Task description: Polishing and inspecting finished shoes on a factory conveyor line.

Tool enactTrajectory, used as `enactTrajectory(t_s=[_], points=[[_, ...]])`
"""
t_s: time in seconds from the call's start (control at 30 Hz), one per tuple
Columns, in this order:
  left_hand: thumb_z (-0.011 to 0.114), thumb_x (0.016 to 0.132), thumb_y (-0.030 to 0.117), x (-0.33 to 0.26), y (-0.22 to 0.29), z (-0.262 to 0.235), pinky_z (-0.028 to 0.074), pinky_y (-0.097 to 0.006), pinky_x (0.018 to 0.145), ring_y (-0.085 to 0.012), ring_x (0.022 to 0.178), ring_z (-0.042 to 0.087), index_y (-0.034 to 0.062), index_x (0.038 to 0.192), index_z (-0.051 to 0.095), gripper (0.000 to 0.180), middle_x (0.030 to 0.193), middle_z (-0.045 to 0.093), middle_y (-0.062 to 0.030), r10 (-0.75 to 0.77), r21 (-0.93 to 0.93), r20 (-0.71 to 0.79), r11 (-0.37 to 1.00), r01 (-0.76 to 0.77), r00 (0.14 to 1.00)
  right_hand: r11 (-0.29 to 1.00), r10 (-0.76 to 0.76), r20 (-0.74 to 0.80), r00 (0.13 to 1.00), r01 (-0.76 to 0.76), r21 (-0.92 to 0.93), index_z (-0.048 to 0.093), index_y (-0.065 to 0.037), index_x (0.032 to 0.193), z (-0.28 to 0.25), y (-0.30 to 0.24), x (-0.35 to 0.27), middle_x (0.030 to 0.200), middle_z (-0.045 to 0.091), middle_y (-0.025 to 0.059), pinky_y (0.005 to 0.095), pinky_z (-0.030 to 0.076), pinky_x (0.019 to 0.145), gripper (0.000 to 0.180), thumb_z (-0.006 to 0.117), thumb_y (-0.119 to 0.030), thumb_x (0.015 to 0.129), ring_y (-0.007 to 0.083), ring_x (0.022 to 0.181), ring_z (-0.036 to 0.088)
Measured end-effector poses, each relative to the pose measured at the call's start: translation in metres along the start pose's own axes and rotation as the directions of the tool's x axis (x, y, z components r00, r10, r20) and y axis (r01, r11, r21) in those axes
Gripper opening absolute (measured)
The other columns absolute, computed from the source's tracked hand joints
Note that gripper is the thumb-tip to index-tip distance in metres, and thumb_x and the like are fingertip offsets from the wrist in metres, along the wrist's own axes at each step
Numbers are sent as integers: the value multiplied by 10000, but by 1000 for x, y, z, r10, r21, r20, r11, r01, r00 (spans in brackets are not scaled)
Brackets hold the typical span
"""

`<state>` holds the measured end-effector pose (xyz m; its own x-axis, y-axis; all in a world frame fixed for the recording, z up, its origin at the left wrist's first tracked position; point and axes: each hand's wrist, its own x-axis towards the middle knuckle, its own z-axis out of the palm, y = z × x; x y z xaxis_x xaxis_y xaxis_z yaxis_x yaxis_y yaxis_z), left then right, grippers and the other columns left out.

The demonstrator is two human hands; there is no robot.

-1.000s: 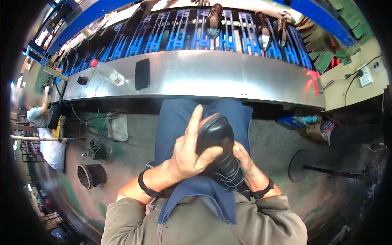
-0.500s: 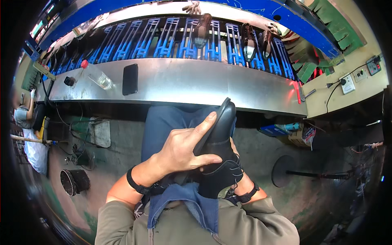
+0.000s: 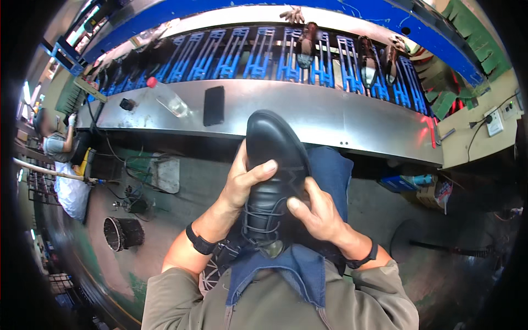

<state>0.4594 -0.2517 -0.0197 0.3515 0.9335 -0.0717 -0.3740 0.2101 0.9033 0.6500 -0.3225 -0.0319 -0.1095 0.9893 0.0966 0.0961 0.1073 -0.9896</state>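
A black lace-up shoe point(image 3: 273, 144) is held over my lap, its rounded toe pointing away from me and its upper facing up. My left hand point(image 3: 242, 180) grips its left side, with the thumb on the upper and the fingers out of sight around the edge. On the other side my right hand point(image 3: 322, 213) holds the shoe, its thumb near the laces point(image 3: 261, 220) and a finger against the side. The heel end is near my blue denim apron point(image 3: 302, 269).
Ahead runs a metal ledge point(image 3: 308, 115) bearing a phone point(image 3: 214, 105) and a red-capped bottle point(image 3: 170, 100). Behind it, a conveyor with blue racks point(image 3: 256, 69) carries several shoes point(image 3: 367, 60). A black bucket point(image 3: 124, 234) stands left; another person point(image 3: 58, 144) works farther left.
The shoe has turned from its side to upper-up, with its toe now leaning slightly left. My left hand has moved to its left side, and my right hand has come into sight.
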Motion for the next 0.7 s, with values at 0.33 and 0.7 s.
enactTrajectory(t_s=[0.33,0.7], points=[[684,878,378,-12,-16,-22,575,-369,903,-261,1065,663,-17,1389,421,697,1216,597,-189,-248,-291,132,916,276,960,939,-191,302,934,264,-222,483,16,1330,-22,-3,79,589,570,87,344,438,517,549,708,-258,912,212,495,561],[675,903,366,-26,-47,-34,573,-375,936,-259,1068,678,-14,1407,433,676,1226,624,-180,-370,-407,149,822,397,917,887,-277,386,880,388,-250,434,73,1299,-18,-4,63,703,657,213,424,539,564,582,676,-252,881,372,610,686]])
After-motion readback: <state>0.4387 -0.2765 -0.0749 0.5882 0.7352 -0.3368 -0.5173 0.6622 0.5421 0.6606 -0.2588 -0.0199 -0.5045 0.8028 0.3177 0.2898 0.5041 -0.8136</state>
